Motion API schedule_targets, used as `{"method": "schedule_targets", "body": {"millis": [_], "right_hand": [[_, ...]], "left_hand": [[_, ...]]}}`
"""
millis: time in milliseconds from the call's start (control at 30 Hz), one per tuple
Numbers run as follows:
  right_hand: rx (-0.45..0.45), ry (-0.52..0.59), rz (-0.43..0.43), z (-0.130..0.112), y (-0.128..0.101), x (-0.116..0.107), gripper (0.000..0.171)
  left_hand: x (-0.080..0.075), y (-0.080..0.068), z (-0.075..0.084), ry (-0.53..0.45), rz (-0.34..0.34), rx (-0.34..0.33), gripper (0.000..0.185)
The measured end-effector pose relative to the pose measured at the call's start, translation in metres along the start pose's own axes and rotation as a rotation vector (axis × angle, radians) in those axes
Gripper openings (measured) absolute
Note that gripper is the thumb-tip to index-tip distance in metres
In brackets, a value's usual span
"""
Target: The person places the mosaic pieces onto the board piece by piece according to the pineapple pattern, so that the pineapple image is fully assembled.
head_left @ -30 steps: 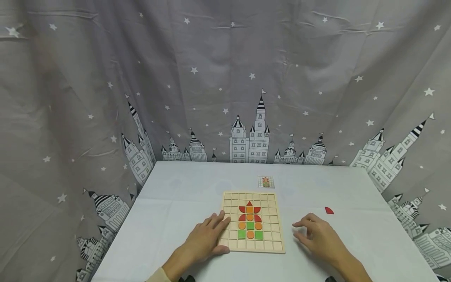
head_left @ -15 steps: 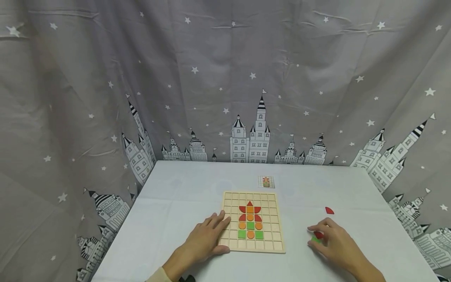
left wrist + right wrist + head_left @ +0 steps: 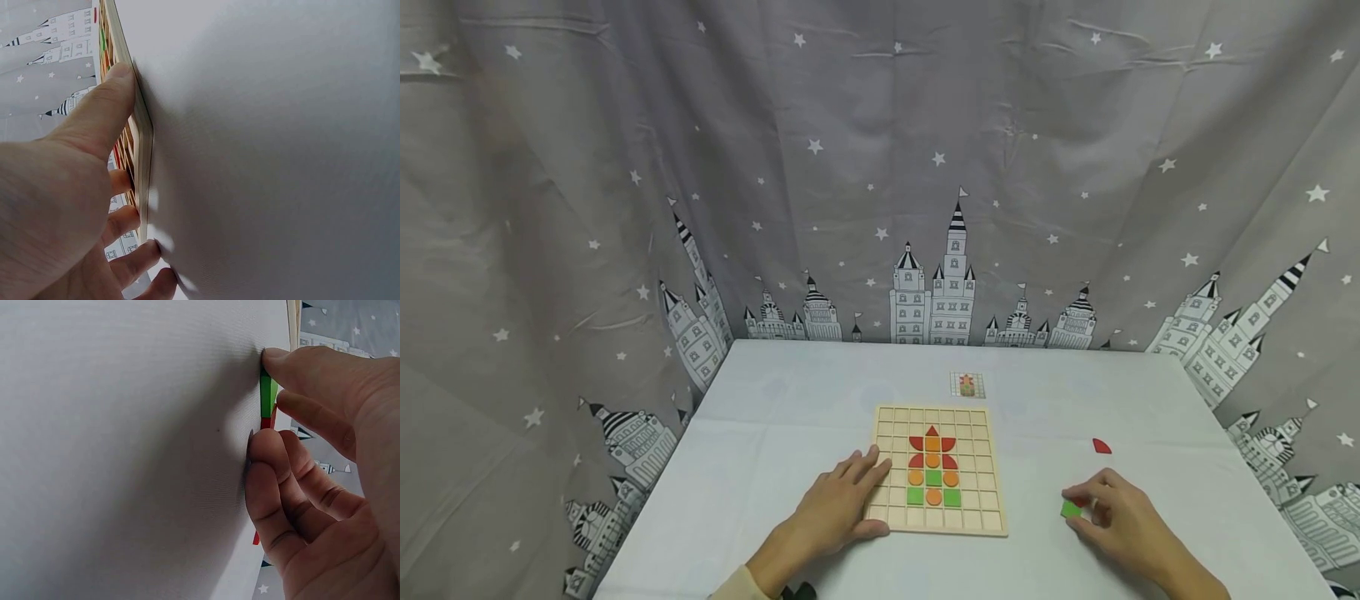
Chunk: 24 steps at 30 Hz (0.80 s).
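Note:
My left hand rests on the left side of a wooden grid board, its fingers spread over the edge. In the left wrist view the thumb presses the board's rim. Red, orange and green pieces form a figure on the board, with an orange circle between two green squares at its bottom. To the right, my right hand pinches a green square piece between thumb and index finger, close to the tabletop. In the right wrist view a red piece shows beside the green square, partly hidden by the fingers.
A red quarter-circle piece lies on the white table beyond my right hand. Behind the board is a small card with a gridded picture. A grey curtain printed with castles and stars hangs behind the table.
My right hand has moved right, away from the board, down to the green square and closed its fingertips on it. A red piece seen beside it is now covered in the head view. My left hand stays put.

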State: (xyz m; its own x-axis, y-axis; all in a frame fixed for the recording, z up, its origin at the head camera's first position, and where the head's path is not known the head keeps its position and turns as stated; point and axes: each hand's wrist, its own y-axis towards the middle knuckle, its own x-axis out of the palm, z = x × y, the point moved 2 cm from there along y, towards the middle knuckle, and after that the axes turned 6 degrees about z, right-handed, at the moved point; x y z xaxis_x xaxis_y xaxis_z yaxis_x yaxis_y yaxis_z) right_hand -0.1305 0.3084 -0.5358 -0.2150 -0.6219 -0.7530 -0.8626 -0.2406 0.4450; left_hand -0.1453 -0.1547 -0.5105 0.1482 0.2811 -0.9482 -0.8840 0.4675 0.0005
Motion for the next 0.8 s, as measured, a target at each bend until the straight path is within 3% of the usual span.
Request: {"method": "schedule_targets", "body": {"millis": [467,800], "right_hand": [[0.0,0.046,-0.014,-0.0028,0.0034,0.0003,0.039],[-0.086,0.074,0.029,-0.0028,0.0062,0.0019,0.042]], "left_hand": [[0.0056,0.0003,-0.003,0.002,-0.006,-0.011,0.098],[0.0012,0.0002,-0.001,0.003,-0.003,-0.004,0.099]]}}
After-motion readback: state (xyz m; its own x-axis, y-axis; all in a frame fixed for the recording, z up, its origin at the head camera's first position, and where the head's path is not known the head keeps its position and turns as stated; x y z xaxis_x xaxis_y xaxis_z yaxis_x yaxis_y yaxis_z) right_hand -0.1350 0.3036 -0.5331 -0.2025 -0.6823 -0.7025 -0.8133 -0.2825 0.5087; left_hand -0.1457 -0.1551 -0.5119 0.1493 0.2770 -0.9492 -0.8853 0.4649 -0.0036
